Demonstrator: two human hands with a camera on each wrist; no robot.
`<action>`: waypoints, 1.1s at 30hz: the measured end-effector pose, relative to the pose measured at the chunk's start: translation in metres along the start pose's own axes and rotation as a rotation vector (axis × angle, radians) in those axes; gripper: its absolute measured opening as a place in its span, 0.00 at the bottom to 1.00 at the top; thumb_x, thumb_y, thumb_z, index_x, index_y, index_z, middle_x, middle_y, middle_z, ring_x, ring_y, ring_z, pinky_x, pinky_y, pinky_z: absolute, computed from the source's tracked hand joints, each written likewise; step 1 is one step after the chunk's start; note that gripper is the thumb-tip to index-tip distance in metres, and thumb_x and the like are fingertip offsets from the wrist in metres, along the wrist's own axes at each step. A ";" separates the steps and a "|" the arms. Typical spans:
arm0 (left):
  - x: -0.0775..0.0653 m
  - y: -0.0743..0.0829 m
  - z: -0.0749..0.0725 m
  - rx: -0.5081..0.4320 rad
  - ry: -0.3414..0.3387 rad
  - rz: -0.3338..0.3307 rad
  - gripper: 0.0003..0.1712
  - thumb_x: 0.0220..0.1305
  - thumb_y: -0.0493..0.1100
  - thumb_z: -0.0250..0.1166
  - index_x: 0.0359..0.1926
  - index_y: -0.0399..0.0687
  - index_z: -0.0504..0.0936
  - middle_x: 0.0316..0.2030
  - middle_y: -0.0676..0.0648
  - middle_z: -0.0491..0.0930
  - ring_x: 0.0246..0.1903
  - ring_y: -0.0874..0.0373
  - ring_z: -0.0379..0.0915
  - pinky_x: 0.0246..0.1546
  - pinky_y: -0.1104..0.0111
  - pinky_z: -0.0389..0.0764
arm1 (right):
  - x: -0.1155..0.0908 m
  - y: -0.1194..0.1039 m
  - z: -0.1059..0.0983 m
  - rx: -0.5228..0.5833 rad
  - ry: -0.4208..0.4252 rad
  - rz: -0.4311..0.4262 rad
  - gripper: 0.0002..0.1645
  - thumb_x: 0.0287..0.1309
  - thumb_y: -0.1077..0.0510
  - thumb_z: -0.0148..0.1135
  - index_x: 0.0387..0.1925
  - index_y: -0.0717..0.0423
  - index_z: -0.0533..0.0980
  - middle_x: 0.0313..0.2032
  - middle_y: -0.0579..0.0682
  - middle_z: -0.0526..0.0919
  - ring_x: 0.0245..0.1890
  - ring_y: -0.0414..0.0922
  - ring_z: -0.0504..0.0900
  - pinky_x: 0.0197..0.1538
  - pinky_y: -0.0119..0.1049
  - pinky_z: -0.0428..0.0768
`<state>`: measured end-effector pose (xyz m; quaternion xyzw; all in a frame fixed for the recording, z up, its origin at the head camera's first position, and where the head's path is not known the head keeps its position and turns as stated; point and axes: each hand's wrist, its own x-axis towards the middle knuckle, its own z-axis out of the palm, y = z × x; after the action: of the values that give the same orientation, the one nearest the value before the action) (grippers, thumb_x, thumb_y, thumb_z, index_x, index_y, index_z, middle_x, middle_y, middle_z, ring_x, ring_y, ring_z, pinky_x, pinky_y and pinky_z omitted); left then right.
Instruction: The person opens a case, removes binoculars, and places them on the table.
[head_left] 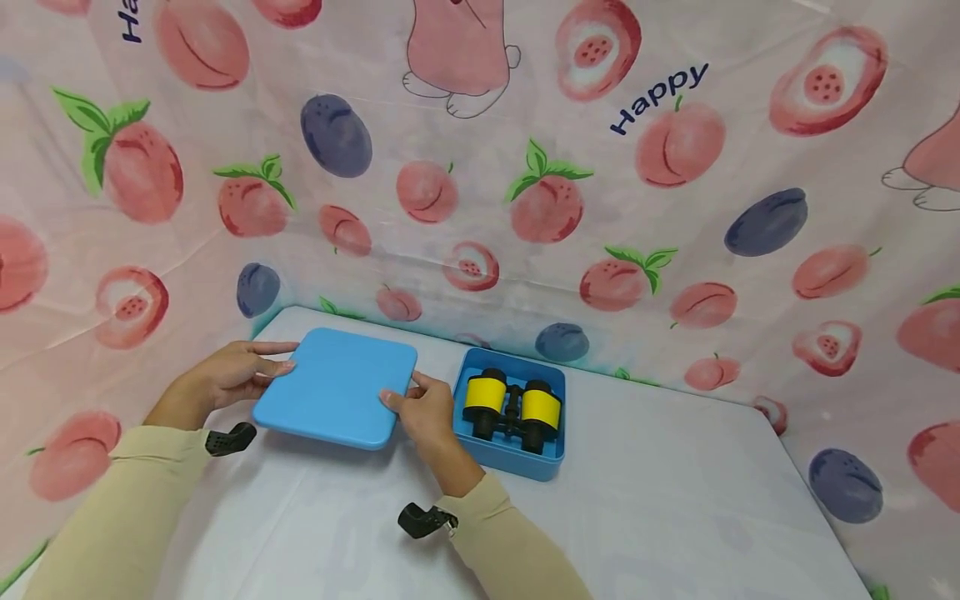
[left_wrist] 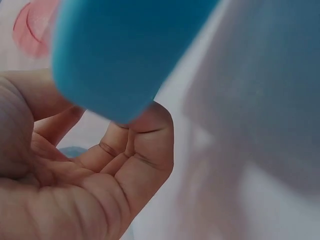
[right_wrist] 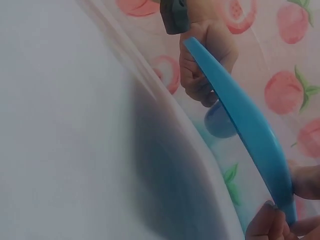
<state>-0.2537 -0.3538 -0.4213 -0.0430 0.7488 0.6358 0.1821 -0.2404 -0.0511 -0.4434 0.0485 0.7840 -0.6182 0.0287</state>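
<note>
A flat blue lid (head_left: 341, 387) with rounded corners is held above the table, and its shadow falls on the white surface below. At its left edge, my left hand (head_left: 225, 379) pinches the rim between thumb and fingers. My right hand (head_left: 427, 417) grips the opposite edge, thumb on top and fingers underneath. The right wrist view shows the lid (right_wrist: 255, 130) edge-on between both hands. Just right of my right hand stands an uncovered blue box (head_left: 495, 457). Black binoculars with yellow barrels (head_left: 487, 393) lie inside it.
A white cloth covers the table (head_left: 675, 500). Behind and along the sides hangs a pink curtain (head_left: 465, 133) printed with fruit, close to the table's back edge. A small black device (head_left: 423, 521) is strapped to each wrist.
</note>
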 end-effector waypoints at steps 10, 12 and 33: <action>0.001 -0.007 -0.004 -0.021 -0.006 -0.013 0.46 0.73 0.42 0.67 0.82 0.41 0.51 0.42 0.57 0.81 0.38 0.61 0.81 0.45 0.67 0.88 | 0.000 0.003 0.007 -0.005 0.002 0.012 0.39 0.58 0.54 0.78 0.69 0.62 0.75 0.38 0.51 0.79 0.37 0.43 0.75 0.35 0.29 0.75; 0.001 -0.007 -0.005 -0.019 -0.005 -0.014 0.46 0.73 0.42 0.67 0.82 0.41 0.51 0.42 0.57 0.82 0.38 0.61 0.81 0.45 0.66 0.88 | 0.000 0.004 0.009 0.000 0.000 0.016 0.39 0.58 0.55 0.78 0.69 0.62 0.75 0.38 0.51 0.79 0.37 0.43 0.75 0.35 0.29 0.75; 0.006 -0.014 -0.006 -0.012 0.004 -0.058 0.46 0.72 0.42 0.68 0.81 0.41 0.53 0.40 0.54 0.81 0.37 0.61 0.77 0.44 0.68 0.87 | 0.004 0.014 0.019 -0.058 0.017 0.042 0.41 0.57 0.55 0.79 0.69 0.63 0.75 0.37 0.51 0.77 0.38 0.44 0.75 0.36 0.30 0.74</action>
<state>-0.2559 -0.3610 -0.4355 -0.0673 0.7437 0.6347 0.1986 -0.2432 -0.0664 -0.4614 0.0695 0.8006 -0.5941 0.0364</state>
